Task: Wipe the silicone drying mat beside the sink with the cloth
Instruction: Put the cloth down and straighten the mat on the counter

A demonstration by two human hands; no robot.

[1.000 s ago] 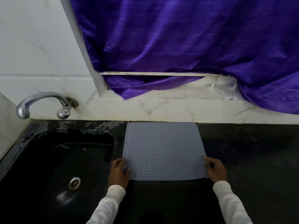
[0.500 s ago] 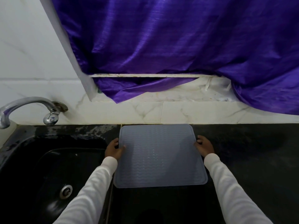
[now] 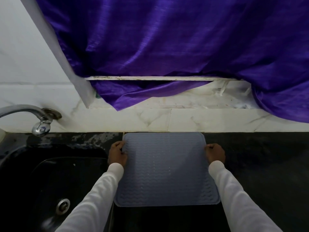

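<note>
In the head view, your silicone drying mat [image 3: 167, 168] lies flat on the dark counter [image 3: 259, 164] in the lower centre of the frame, its far edge now right against the foot of the white marble backsplash [image 3: 167, 119], its left edge just beside the black sink [image 3: 50, 173]. Half a second ago a thin strip of counter showed behind the mat; that strip is gone. Your left hand [image 3: 117, 154] grips the mat's left edge near the far corner, fingers curled round the rim; your right hand [image 3: 215, 153] grips the right edge in the same way. Both hands have kept to the far part of the side edges, whereas a second ago they held the near corners. White sleeves [image 3: 93, 201] run down to the bottom of the frame. The chrome tap [image 3: 40, 121] sits at middle left, and the purple curtain [image 3: 167, 39] fills the upper frame.
</note>
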